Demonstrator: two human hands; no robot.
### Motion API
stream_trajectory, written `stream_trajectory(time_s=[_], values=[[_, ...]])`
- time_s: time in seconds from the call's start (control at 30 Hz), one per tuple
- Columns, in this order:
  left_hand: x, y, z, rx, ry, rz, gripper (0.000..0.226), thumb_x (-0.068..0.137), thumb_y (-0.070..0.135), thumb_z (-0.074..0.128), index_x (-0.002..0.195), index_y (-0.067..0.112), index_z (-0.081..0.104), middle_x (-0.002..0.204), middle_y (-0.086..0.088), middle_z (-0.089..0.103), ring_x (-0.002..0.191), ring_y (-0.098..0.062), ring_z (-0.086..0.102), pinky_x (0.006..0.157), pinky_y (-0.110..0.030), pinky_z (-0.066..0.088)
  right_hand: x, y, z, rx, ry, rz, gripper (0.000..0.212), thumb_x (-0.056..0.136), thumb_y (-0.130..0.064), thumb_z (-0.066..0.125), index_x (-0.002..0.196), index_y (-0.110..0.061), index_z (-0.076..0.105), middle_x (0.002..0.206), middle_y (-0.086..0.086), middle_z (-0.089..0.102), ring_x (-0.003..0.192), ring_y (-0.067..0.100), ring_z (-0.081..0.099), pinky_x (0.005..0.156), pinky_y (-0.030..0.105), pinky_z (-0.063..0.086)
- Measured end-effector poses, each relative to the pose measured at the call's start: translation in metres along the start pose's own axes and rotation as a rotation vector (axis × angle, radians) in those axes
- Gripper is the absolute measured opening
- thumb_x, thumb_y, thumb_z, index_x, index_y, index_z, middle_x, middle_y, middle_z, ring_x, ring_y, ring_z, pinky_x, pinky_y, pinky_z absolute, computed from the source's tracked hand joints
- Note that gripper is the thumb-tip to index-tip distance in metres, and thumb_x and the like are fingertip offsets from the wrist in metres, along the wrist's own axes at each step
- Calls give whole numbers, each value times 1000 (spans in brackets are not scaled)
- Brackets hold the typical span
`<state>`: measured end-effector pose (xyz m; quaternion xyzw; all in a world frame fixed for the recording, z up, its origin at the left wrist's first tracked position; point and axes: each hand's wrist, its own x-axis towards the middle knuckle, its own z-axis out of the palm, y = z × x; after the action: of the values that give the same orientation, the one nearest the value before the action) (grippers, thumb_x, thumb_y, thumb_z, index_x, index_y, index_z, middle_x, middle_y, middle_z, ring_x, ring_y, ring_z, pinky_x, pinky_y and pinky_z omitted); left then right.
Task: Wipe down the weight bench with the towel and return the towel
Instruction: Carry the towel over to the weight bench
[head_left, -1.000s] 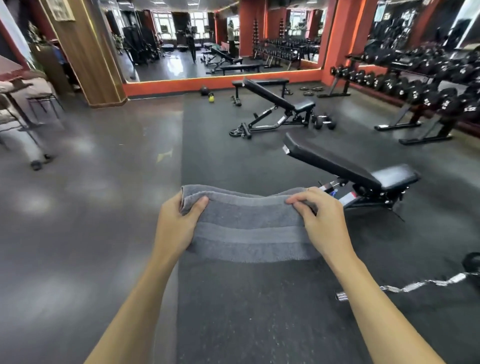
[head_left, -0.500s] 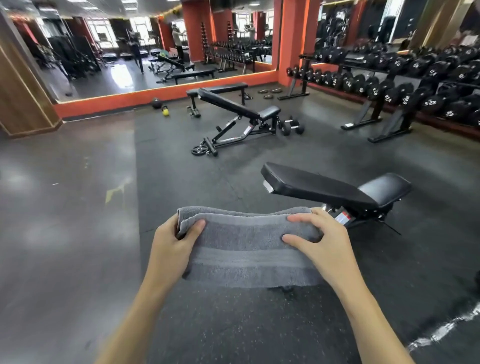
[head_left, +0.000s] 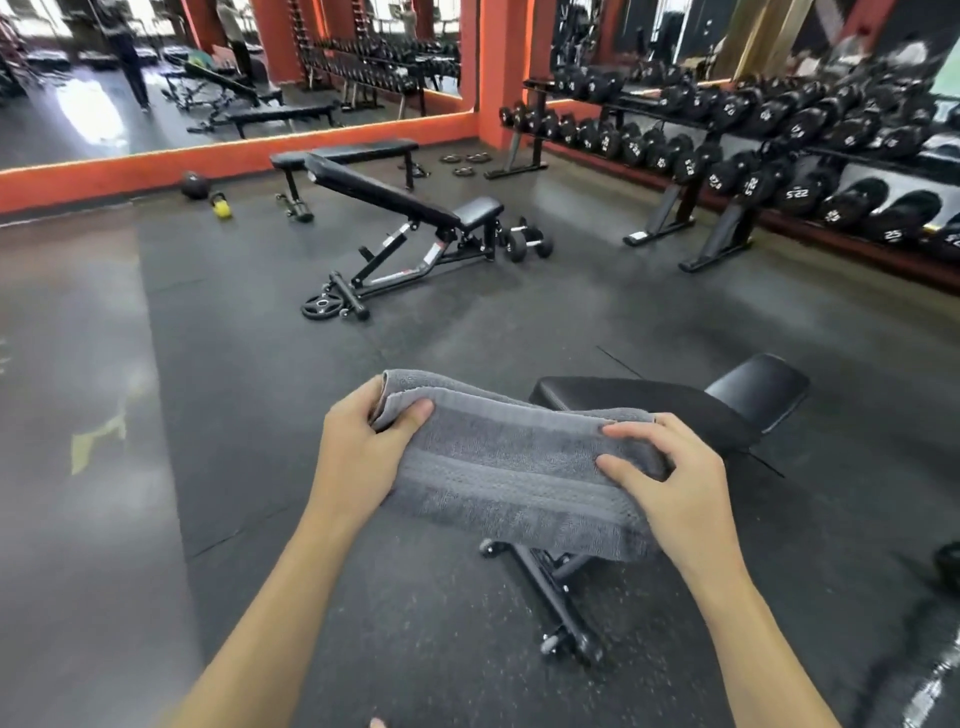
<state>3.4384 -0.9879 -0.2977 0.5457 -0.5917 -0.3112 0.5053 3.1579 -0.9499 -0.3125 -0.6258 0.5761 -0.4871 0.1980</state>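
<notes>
Both hands up at centre frame: left hand (head_left: 358, 457) and right hand (head_left: 675, 478) clamp the folded grey towel (head_left: 509, 473) by its ends, held over the black weight bench (head_left: 675, 405).

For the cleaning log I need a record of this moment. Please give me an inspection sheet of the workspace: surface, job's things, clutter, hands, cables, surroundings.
Surface: dark rubber floor, speckled; smoother grey floor at the left.
Job's things: grey towel, folded, held up in the air in front of the near weight bench; the towel is not on the pad yet.
Clutter: yellow kettlebell, dark ball, weight plates, a dumbbell beside the far incline bench.
Hands: left hand and right hand each grip one end of the towel.
Cables: nothing seen.
Surroundings: dumbbell rack at the right, wall mirror behind, red pillar.
</notes>
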Motion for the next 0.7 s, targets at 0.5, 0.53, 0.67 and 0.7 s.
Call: stream_trajectory(time_s=[0.5, 0.53, 0.67, 0.7], values=[[362, -65, 71, 38, -475, 215, 9, 92, 19, 70, 88, 11, 71, 87, -7, 75, 78, -12, 62, 73, -31, 51, 198, 20, 127, -262, 507, 208, 18, 88, 0, 69, 93, -16, 75, 90, -4, 61, 87, 10, 60, 74, 10, 41], [380, -69, 94, 45, -530, 242, 9, 93, 18, 70, 87, 12, 70, 86, -6, 74, 77, -11, 61, 70, -26, 49, 208, 33, 125, -272, 570, 229, 20, 89, 2, 67, 93, -16, 75, 90, -3, 61, 86, 11, 60, 74, 11, 42], [424, -86, 152, 58, -637, 282, 16, 93, 19, 69, 82, 7, 65, 80, -9, 70, 70, -12, 58, 65, -26, 46, 231, 73, 128, -293, 654, 308, 23, 90, 4, 64, 92, -17, 74, 93, -3, 63, 85, 13, 62, 74, 24, 48], [442, -91, 172, 77, -688, 270, 19, 93, 19, 70, 82, 5, 63, 81, -13, 69, 69, -14, 57, 64, -27, 46, 244, 86, 130, -308, 680, 342, 25, 90, 5, 63, 92, -18, 74, 93, -4, 63, 85, 14, 62, 74, 25, 48]])
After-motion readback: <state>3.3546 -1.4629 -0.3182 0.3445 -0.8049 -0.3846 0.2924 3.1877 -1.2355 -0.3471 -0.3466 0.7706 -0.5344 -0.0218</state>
